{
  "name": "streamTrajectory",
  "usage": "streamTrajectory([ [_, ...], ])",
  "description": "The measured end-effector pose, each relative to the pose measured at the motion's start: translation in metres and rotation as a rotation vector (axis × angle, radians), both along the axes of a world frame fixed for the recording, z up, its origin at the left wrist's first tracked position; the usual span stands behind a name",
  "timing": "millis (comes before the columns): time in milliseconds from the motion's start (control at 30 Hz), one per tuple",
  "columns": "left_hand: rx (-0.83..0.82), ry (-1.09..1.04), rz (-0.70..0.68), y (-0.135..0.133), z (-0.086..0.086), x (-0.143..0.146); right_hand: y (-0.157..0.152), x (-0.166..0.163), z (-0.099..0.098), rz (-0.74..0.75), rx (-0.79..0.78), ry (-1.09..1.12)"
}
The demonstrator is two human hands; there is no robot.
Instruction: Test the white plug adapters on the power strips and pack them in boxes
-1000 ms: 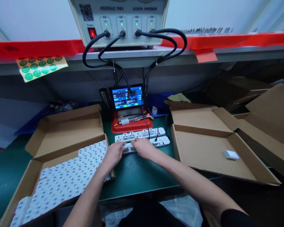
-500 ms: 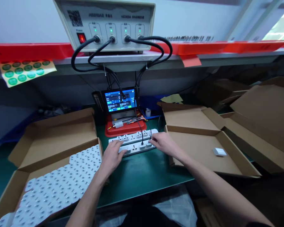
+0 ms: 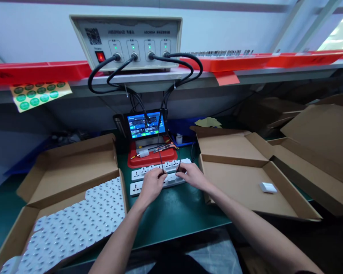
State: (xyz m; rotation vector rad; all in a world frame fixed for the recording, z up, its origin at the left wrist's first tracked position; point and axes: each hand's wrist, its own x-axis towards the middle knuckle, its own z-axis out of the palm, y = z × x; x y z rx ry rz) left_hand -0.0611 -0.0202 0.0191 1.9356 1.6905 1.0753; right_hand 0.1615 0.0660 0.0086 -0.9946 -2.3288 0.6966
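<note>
My left hand (image 3: 152,187) is closed on the lower end of a thin black cable (image 3: 160,154), just above the front white power strip (image 3: 136,188). To its right, my right hand (image 3: 193,176) pinches the end of a second black cable (image 3: 180,155) over the same strip. Between the hands, a white charger (image 3: 171,177) sits on the front strip. My fingers hide the cable plugs and part of the strip. Directly behind lies another white power strip (image 3: 136,175).
An open carton (image 3: 120,198) at left holds rows of white chargers (image 3: 82,217). The open carton (image 3: 231,179) at right holds one white charger (image 3: 268,187). Behind the strips, a lit screen (image 3: 144,125) stands by a red tray (image 3: 167,155). Above, a tester box (image 3: 143,30) rests on the shelf.
My left hand has moved right, from the left part of the front strip to the left cable, and closed on it. My right hand stays by the right cable. The camera view has tilted up slightly.
</note>
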Motion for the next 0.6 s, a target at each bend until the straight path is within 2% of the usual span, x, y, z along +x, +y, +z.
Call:
streamTrajectory([
  [100,-0.054,-0.055,0.092,-0.017,-0.001,-0.043,-0.009,-0.025,0.004,0.113,-0.024,-0.011],
  [167,-0.112,-0.059,0.153,-0.026,-0.008,-0.07,-0.015,-0.047,0.003,0.16,-0.027,-0.023],
  [267,-0.184,-0.096,0.166,-0.034,-0.02,-0.096,-0.02,-0.076,-0.001,0.175,-0.025,-0.045],
  [400,-0.197,-0.122,0.146,-0.037,-0.028,-0.101,-0.02,-0.096,-0.006,0.177,-0.012,-0.084],
  [600,-0.177,-0.049,0.139,-0.037,-0.022,-0.094,-0.019,-0.101,-0.007,0.171,0.027,-0.118],
])
